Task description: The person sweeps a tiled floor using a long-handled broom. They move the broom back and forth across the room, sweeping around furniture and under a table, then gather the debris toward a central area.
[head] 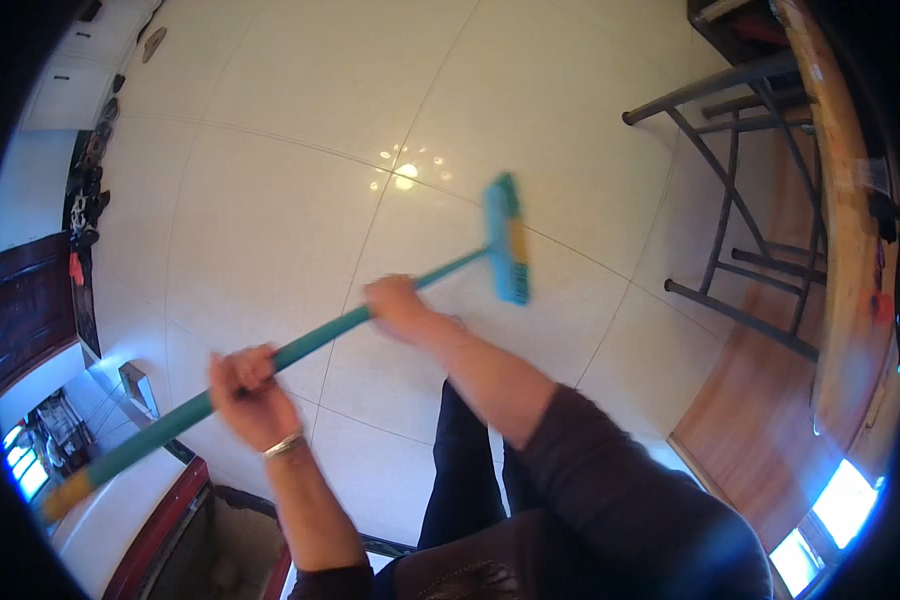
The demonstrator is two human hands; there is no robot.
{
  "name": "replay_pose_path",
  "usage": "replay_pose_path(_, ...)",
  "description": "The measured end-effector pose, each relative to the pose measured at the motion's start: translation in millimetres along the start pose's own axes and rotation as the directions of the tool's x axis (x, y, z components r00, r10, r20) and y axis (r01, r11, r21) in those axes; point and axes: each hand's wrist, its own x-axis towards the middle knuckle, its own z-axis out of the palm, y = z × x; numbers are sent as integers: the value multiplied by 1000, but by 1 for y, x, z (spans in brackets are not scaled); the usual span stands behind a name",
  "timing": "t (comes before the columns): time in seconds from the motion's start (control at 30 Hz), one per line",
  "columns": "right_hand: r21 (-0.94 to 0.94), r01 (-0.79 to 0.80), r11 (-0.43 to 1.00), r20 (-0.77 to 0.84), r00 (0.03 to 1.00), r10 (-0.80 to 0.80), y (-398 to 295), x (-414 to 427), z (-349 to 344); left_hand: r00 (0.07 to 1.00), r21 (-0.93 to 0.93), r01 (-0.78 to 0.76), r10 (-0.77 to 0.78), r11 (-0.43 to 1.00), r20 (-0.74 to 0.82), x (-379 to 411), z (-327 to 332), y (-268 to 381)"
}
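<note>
A broom with a green handle (pixel 326 336) stretches diagonally across the view, from the lower left up to the right. My left hand (pixel 251 394), with a metal bracelet at the wrist, grips the handle near its middle. Farther toward the head, my right hand (pixel 403 309) is closed around the same handle. The light-blue broom head (pixel 501 244) has green and yellow bristles along its right side and is slightly blurred. It appears over the pale tiled floor (pixel 285 202); whether the bristles touch the tiles I cannot tell. A yellow grip (pixel 66 496) caps the handle's other end.
On the right, a table with a wooden edge (pixel 844 225) stands on dark crossed metal legs (pixel 727 180). Several shoes (pixel 90 187) line the left wall near a dark red door (pixel 26 311). A red-edged box-like piece (pixel 157 525) sits at the lower left.
</note>
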Motion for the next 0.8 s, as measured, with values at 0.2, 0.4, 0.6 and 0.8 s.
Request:
replay_pose_path(0.2,100,201,974,38,978,-206,-86,55,-64,915,43,-393,387,918,112,8,41,73)
replay_pose_path(0.4,-122,34,992,57,998,-28,-9,17,-146,918,-102,-103,134,989,373,22,87,31)
replay_pose_path(0.6,-364,-287,886,20,949,315,183,-67,-208,723,194,424,-460,885,515,5,152,-133)
replay_pose_path(0.8,-427,-342,837,-52,933,355,293,-61,-239,716,134,563,-563,815,413,13,214,-235)
